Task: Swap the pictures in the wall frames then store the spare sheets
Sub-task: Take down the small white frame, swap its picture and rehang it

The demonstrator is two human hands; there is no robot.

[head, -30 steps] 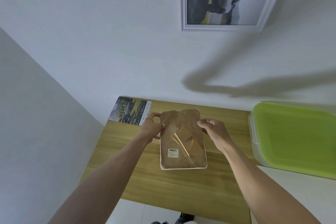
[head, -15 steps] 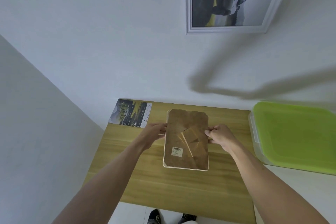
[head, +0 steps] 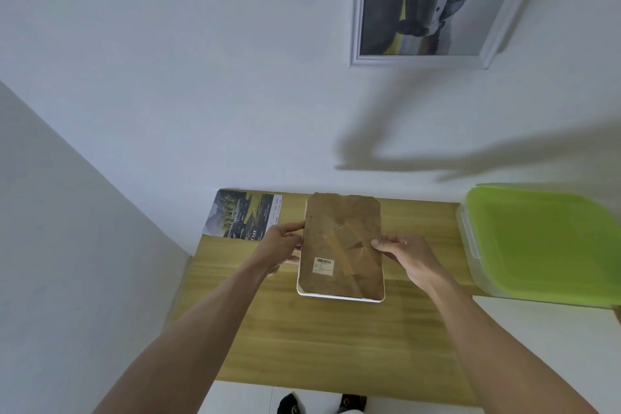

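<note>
A white picture frame (head: 341, 249) is face down over the wooden table (head: 319, 339), its brown backing board with a fold-out stand and a barcode sticker facing me. My left hand (head: 284, 245) grips its left edge and my right hand (head: 403, 254) its right edge, thumb on the backing. A loose printed picture sheet (head: 243, 215) with trees and a car lies at the table's back left corner. A second white frame (head: 433, 3) with a car picture hangs on the wall above.
A clear plastic box with a green lid (head: 544, 242) sits at the right end of the table. White walls close in at the back and the left. My shoes (head: 319, 405) show on the floor below the table's near edge.
The frame has been lowered flatter toward the table and my hands slid from its top corners to its side edges. The view has tilted up a little.
</note>
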